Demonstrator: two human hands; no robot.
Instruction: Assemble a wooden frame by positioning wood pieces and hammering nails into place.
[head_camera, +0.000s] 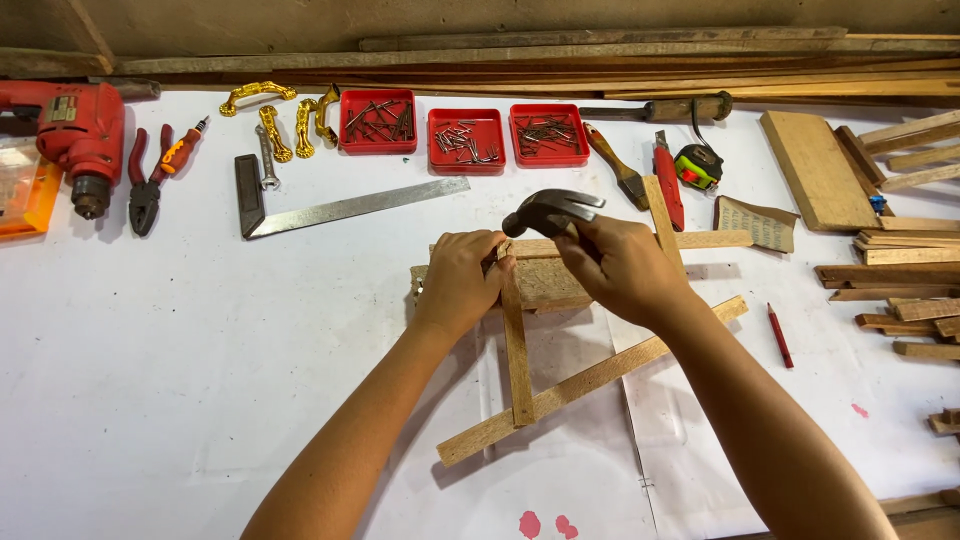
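Note:
My right hand (622, 268) grips a claw hammer (550, 211) close under its dark metal head, which hovers just above the wood. My left hand (462, 278) pinches the top end of an upright thin wooden strip (516, 352) where it meets a small wooden block (545, 280). A longer strip (590, 381) runs diagonally beneath, crossing the upright one near its lower end. Whether a nail sits between my left fingers is hidden.
Three red trays of nails (465, 139) stand at the back, with a steel try square (340, 208), gold handles (280, 115), pliers (146, 190) and a red drill (75, 130) to the left. A tape measure (698, 165), chisel (618, 168), red pencil (780, 336) and wood offcuts (900, 270) lie right.

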